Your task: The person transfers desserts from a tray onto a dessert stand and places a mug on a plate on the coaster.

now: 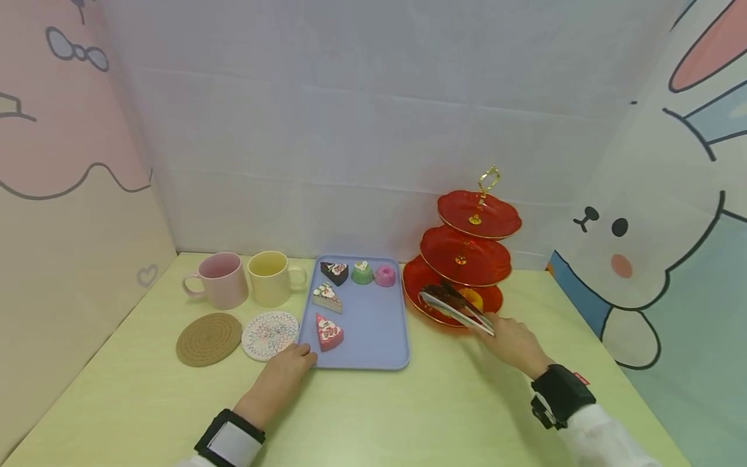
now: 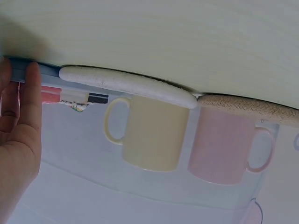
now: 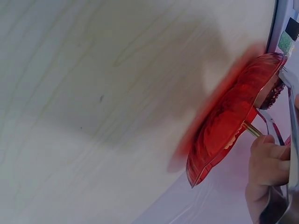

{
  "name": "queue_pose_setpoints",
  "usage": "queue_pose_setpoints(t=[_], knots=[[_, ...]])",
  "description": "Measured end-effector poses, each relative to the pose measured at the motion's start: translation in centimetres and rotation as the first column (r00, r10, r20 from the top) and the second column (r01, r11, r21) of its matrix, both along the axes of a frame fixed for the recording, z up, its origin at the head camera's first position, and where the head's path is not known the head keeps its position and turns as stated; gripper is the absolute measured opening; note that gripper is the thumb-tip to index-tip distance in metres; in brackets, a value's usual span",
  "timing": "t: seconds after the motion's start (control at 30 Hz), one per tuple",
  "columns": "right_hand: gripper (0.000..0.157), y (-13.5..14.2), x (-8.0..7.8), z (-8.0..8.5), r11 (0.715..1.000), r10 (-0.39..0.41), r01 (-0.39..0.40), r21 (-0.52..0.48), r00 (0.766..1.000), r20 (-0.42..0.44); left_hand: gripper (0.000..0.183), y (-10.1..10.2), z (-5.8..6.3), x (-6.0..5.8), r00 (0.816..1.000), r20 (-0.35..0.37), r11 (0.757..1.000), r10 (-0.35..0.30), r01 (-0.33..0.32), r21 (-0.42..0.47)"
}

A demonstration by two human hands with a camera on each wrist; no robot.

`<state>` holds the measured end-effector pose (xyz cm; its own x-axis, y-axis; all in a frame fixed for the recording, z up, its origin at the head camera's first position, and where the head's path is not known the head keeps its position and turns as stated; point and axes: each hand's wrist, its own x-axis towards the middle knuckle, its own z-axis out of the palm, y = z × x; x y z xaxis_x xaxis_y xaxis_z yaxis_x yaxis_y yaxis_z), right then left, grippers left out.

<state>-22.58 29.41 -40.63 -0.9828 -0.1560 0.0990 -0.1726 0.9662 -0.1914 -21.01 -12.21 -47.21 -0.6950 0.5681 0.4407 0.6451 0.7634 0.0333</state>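
Note:
My right hand (image 1: 513,344) grips metal tongs (image 1: 458,314), whose ends reach over the lowest plate of a red three-tier cake stand (image 1: 465,253). Between the tong ends is a brown cake piece with a dark, bumpy top (image 3: 271,95), close over that plate. Beside it lies a yellow ring-shaped sweet (image 1: 471,299), partly hidden by the tongs. At the near left corner of a blue tray (image 1: 373,331), my left hand (image 1: 286,373) holds the rim with thumb and fingers. The tray carries a pink cake slice (image 1: 329,333), a white slice (image 1: 327,298) and a dark slice (image 1: 334,272).
Also on the tray are a green sweet (image 1: 362,274) and a pink ring-shaped one (image 1: 385,276). Left of it stand a yellow mug (image 1: 269,280) and a pink mug (image 1: 224,282), behind a white patterned coaster (image 1: 270,335) and a woven brown coaster (image 1: 209,339). A white backdrop (image 1: 303,143) closes off the rear.

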Motion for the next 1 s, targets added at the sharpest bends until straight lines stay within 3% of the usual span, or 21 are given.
queue_pose_setpoints(t=[0.33,1.0], knots=[[0.043,0.29,0.23,-0.35,1.0,-0.013,0.013,0.004,1.0,0.006,0.016,0.03,-0.19,-0.08,0.999,-0.03,1.0,-0.014,0.014,0.0],[0.062,0.61,0.12,-0.12,0.997,-0.046,0.051,-0.055,0.995,0.091,0.015,-0.15,-0.49,-0.22,1.0,-0.005,1.0,-0.003,0.003,0.002]])
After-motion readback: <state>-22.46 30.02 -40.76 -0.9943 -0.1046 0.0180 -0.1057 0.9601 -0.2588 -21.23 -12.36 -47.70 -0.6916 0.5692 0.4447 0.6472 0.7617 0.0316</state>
